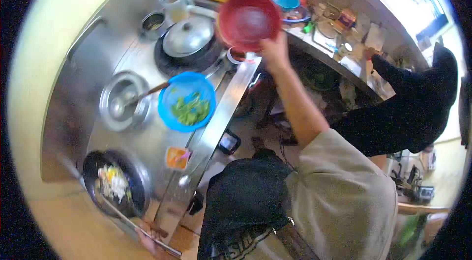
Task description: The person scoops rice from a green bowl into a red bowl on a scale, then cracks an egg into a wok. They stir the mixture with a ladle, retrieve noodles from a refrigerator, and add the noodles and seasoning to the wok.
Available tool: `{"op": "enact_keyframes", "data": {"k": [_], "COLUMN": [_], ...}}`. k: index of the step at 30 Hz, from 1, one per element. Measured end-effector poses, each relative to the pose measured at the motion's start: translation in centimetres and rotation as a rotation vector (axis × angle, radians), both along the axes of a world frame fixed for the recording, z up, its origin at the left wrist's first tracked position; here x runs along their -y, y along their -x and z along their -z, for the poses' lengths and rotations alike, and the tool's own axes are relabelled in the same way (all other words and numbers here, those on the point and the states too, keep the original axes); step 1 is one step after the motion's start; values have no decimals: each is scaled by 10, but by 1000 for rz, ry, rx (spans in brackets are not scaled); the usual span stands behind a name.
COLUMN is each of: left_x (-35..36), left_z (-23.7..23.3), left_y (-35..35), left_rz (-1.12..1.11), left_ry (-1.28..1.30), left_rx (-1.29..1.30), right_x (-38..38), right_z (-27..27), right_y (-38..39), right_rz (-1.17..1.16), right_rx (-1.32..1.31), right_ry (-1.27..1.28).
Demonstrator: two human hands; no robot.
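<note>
My right hand (274,51) is raised at the upper middle, closed on the rim of a red plastic bowl (250,21). Beyond it lies a wok with a domed silver lid (188,38). At the lower left, my left hand (149,240) is closed near the wooden handle of a dark wok (140,181) and a long metal cooking utensil (118,212). Its grip is partly hidden. White and yellow food (113,183) sits in this wok, and the utensil's far end is blurred.
A blue bowl (164,117) of chopped greens stands on the steel counter, beside a metal basin (105,107) with a wooden-handled ladle. An orange container (178,158) sits near the edge. At the right, a person in black (413,98) reaches toward a cluttered shelf.
</note>
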State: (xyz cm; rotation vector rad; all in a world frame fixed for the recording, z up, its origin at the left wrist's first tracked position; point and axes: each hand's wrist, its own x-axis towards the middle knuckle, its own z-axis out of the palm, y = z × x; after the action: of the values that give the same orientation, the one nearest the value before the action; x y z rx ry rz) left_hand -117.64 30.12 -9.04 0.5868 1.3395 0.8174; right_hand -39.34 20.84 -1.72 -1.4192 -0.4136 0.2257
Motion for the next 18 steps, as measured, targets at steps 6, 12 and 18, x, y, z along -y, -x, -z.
{"op": "enact_keyframes", "data": {"k": [6,12,18], "left_x": [-20,-3,24], "left_z": [48,12,28], "left_y": [-23,-123,-140], "left_rz": [28,-276,-199], "left_ry": [-78,-46,-61], "left_rx": [-47,-489,-122], "right_x": [196,268,199], "right_z": [65,192,92], "right_y": [-302,-465,-315], "right_rz": [657,515,69], "right_rx": [-379,-536,-575], "right_ry": [-177,-367,-141]}}
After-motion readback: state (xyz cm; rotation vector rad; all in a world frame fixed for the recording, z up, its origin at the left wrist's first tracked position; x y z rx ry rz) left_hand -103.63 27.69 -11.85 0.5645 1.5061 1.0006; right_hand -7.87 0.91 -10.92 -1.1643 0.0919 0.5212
